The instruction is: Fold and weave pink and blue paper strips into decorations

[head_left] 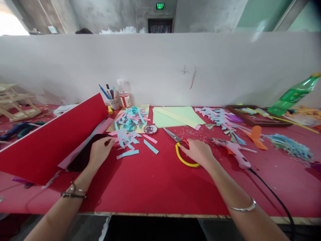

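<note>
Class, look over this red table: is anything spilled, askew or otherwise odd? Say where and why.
Tiny scraps lie scattered beside the scissors, near the pale green paper, looking like spilled litter. At far right, the green bottle appears to lean sharply, unlike the upright clear bottle, though lens stretch may exaggerate that.

Green lit sign (160,6) high on far wall, above dark doorway (160,25): "EXIT" on lower line; characters on upper line too small to make out. Clear bottle (124,95) left of centre at far edge of table (150,194): red-and-white label, print too small to read. Green bottle (288,97) at far right: pale marking on side, blurred beyond reading.
</note>
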{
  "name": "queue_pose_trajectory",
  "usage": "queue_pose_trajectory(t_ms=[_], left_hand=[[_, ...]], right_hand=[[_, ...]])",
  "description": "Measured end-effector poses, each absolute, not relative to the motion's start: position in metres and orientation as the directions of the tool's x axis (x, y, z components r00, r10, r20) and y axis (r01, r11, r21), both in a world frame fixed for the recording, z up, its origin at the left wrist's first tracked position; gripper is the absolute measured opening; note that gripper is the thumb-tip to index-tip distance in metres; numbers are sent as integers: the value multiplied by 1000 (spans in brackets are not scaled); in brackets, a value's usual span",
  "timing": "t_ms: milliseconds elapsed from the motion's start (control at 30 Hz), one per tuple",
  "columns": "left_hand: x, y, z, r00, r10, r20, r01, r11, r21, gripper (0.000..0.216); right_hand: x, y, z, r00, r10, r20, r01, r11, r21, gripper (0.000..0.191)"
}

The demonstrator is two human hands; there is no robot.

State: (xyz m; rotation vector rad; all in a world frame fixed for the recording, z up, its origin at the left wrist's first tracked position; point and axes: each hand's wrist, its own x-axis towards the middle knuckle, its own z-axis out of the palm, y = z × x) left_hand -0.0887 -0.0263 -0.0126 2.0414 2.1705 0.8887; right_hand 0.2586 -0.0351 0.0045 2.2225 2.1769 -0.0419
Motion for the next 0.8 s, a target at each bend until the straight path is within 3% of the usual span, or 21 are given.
queue_pose_trajectory(t_ms=[133, 300, 400, 567, 667, 800], left_hand=[[-79, -21, -13, -166, 944, 284, 891, 19, 454, 38], [-61, -29, -9, -144, 969, 201, 976, 106, 189, 39], [-57, -34, -6, -139, 973, 186, 981, 110, 160, 39], [-67, -33, -11, 129, 966, 222, 986, -148, 70, 41], [-78, -29, -17, 258, 943, 209, 953, -284, 105, 36], [-87, -25, -21, 286, 939, 191, 918, -325, 226, 34]], right_hand=[[259, -35, 4, 20, 999, -42, 1000, -20, 13, 44], [259, -36, 5, 16, 999, -50, 1000, -16, 6, 43], [259, -36, 5, 22, 998, -54, 1000, -22, 8, 44], [259, -36, 4, 16, 999, -36, 1000, -16, 10, 43], [259, -35, 4, 18, 999, -50, 1000, -18, 13, 44], [259, -35, 4, 21, 999, -49, 1000, -20, 15, 44]])
